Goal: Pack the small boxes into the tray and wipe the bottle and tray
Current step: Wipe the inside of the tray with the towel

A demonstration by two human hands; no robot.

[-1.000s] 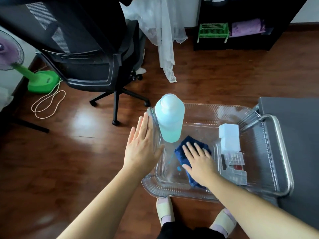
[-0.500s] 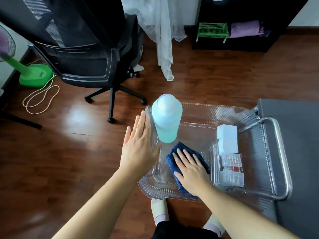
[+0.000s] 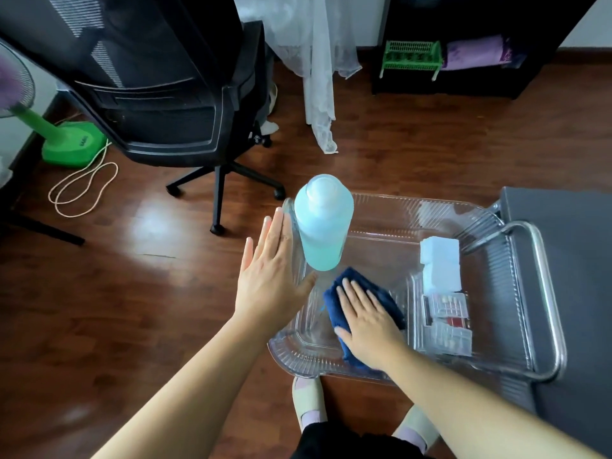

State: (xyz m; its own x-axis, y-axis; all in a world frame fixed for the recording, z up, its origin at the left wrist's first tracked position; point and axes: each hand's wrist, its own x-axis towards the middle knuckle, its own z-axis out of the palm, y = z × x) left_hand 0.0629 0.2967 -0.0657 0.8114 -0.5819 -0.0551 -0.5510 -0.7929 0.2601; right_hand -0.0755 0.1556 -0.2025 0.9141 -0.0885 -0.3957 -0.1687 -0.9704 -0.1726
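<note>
Clear tray (image 3: 381,202) sits at centre right, its right end under a metal rail (image 3: 549,293) beside a dark surface (image 3: 569,260); what carries the tray's left part is not visible. Bottle (image 3: 323,226) stands upright in the tray's far-left corner with pale blue-green liquid inside; the cap is blurred and any label is unreadable. Right hand (image 3: 367,319) lies flat, fingers straight and slightly spread, pressing a blue cloth (image 3: 334,299) onto the tray floor just in front of the bottle; most of the cloth is hidden under the palm. Left hand (image 3: 270,279) is flat too, fingers straight and together, set against the outside of the tray's left wall with the thumb at the rim near the bottle base; whether the fingertips touch the bottle cannot be told. The hands are apart and neither grips anything. Small boxes lie along the tray's right side: white boxes (image 3: 440,263) at the far end, clear boxes (image 3: 448,313) with reddish contents nearer; the count of clear ones is hard to tell through the plastic. Both forearms are cut off at the bottom edge. Chair (image 3: 159,94) and green fan (image 3: 71,144) stand on the wood floor at left, both cropped.
</note>
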